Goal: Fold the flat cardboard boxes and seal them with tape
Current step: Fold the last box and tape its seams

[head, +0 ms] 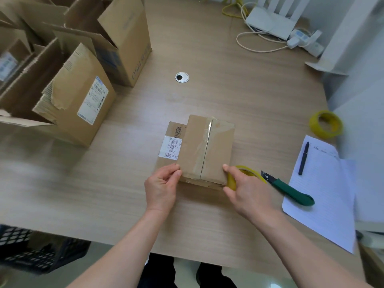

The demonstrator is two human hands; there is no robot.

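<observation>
**Cardboard box under two hands, desk inventory**

Brown cardboard box [204, 150]: small, closed, lying near the front middle of the wooden desk [249, 90]. Its top flaps meet in a seam running away from the person, with clear tape over that seam. A white barcode label sits on its left part.

Left hand [161, 187]: at the near left corner of the box, thumb and curled fingers pinching the box edge there.

Right hand [250, 191]: at the near right corner of the box, thumb tip touching the box side, fingers wrapped round a yellow tape roll [239, 176] that stands just beside the box.

Utility knife [287, 189]: green handle, blade end pointing toward the tape roll, lying partly on the sheet of paper, apart from the right hand.

Sheet of lined paper [324, 194]: white, on the right part of the desk, reaching over the desk's front edge.

Pen [303, 159]: dark, lying on the paper's far half.

Second tape roll [325, 124]: yellow, lying flat near the right edge of the desk, beyond the paper.

Open cardboard boxes [79, 86]: several, larger, grouped on the left part of the desk, flaps up; the nearest one has a white shipping label on its side.

Cable hole [182, 77]: round, metal-rimmed, in the desk beyond the small box.

White device with cables [270, 23]: far right corner of the desk, beside a power strip.

Black crate [31, 250]: perforated, on the floor below the desk's left front edge.
</observation>
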